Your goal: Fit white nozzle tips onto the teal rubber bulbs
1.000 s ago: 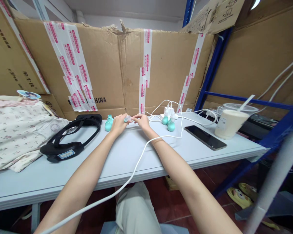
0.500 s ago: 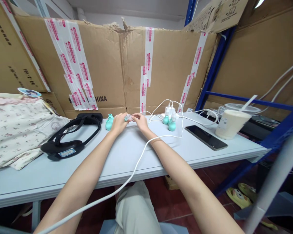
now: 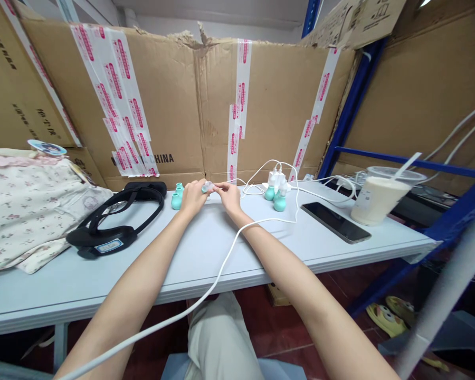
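Observation:
My left hand is closed round a small teal bulb, mostly hidden by its fingers. A clear tip shows at the bulb's mouth, pointing right. My right hand pinches the end of that tip with thumb and fingertips, so the hands almost meet above the table. Just left of my left hand stand teal bulbs with open necks. Over to the right, by the white charger, are two more teal bulbs with clear tips.
A white cable crosses my right forearm and runs to a white charger. Left lie a black headset and a floral cloth bag. Right are a phone and a drink cup. Cardboard walls the back.
Both hands stay together in nearly the same place. The clear tip and the right fingers have shifted very slightly. The view has tilted a little.

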`<action>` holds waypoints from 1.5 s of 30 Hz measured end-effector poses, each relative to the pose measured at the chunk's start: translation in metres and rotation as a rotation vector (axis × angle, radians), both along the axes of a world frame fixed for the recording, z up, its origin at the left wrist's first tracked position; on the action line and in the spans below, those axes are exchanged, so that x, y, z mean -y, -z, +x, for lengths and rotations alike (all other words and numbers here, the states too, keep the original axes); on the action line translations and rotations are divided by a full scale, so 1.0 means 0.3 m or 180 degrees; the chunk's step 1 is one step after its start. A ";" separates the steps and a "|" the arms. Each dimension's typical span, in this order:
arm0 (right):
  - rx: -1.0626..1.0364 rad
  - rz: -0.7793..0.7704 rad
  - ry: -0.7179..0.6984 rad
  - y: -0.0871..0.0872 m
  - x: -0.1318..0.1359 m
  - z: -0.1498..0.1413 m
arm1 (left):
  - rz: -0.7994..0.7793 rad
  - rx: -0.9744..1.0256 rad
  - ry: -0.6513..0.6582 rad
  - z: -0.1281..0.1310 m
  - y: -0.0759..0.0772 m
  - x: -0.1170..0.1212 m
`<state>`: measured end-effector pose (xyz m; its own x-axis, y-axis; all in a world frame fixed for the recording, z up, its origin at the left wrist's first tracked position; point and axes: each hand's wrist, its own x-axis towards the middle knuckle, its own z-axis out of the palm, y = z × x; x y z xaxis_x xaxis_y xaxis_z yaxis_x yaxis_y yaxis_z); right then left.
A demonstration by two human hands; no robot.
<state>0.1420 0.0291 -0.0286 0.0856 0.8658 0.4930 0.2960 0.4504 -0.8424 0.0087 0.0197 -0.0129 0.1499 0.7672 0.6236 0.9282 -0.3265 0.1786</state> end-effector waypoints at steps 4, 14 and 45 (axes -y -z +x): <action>-0.0024 0.0041 -0.0003 -0.004 -0.001 0.003 | 0.0037 -0.0004 -0.0029 0.000 0.001 -0.004; -0.0169 0.0115 0.0009 -0.009 -0.002 0.007 | 0.0022 0.0008 -0.0007 0.008 -0.014 0.010; -0.0541 0.0277 -0.0195 0.002 -0.011 0.018 | 0.0052 0.0029 -0.0031 0.006 -0.005 0.002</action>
